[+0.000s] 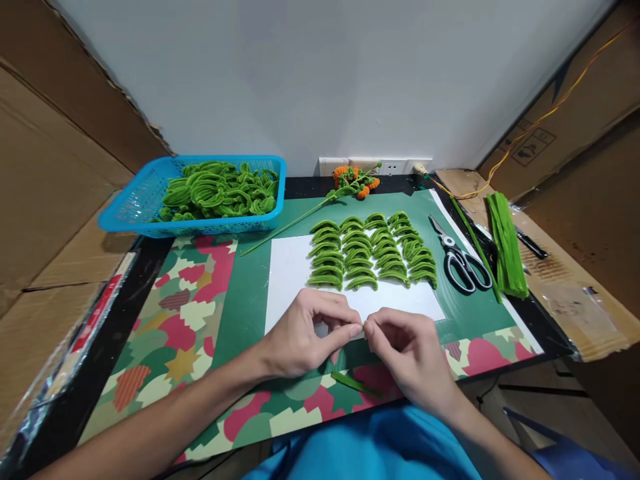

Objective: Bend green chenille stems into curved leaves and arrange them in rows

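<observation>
A white rectangular paper sheet (290, 287) lies on a green mat with a multicoloured patterned border (245, 287), over the black worktop (153, 257). At the sheet's near edge, the left hand (320, 333) and right hand (407, 347) almost meet. The fingers of both are pinched together on a small green piece (363, 327), mostly hidden by the fingertips.

On the far part of the sheet, curved green fuzzy pieces (357, 253) lie in four columns, some reaching past its far edge. Left of the sheet and farther back, a blue perforated plastic basket (277, 210) holds more green fuzzy pieces (220, 190). Beyond the sheet lies a long green stem with orange blooms (330, 197).

To the sheet's right are scissors with black-and-grey handles (460, 257), open slightly, then a bundle of straight green fuzzy strips (505, 247). A short green strip (355, 384) lies nearer than the sheet, on the patterned border.
</observation>
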`<state>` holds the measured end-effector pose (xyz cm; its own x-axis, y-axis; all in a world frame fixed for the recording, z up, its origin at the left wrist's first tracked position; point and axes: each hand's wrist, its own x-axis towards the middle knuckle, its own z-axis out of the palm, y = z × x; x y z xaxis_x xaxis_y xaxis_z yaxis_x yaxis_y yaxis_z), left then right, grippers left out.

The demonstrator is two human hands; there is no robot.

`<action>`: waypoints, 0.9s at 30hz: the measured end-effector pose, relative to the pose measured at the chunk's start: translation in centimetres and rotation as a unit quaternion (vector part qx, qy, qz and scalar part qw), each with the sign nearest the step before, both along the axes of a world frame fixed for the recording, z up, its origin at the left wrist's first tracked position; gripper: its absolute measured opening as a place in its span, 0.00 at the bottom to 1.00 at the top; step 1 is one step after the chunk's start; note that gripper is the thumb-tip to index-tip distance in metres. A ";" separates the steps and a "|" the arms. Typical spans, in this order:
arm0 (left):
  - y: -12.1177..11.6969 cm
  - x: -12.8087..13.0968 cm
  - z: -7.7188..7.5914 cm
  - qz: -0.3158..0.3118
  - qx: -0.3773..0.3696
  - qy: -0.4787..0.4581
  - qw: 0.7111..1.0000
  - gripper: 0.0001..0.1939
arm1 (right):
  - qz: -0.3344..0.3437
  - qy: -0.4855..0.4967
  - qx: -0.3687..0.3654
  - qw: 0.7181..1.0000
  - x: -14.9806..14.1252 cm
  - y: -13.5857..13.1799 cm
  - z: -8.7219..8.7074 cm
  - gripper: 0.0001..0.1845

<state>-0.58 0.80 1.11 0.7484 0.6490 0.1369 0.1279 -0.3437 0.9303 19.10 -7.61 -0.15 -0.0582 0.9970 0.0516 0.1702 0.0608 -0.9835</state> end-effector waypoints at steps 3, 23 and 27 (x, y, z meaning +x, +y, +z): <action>-0.4 0.1 -0.2 0.017 0.288 -0.021 0.957 0.11 | 0.002 0.215 -0.220 0.951 -0.3 0.3 0.2 0.23; -1.0 0.8 0.5 0.033 -0.080 -0.043 0.995 0.14 | 0.007 -0.255 0.291 0.922 1.2 0.6 -0.1 0.10; -1.4 0.8 0.7 0.055 -0.026 -0.027 0.998 0.15 | -0.014 -0.049 0.072 0.996 0.2 0.2 0.5 0.13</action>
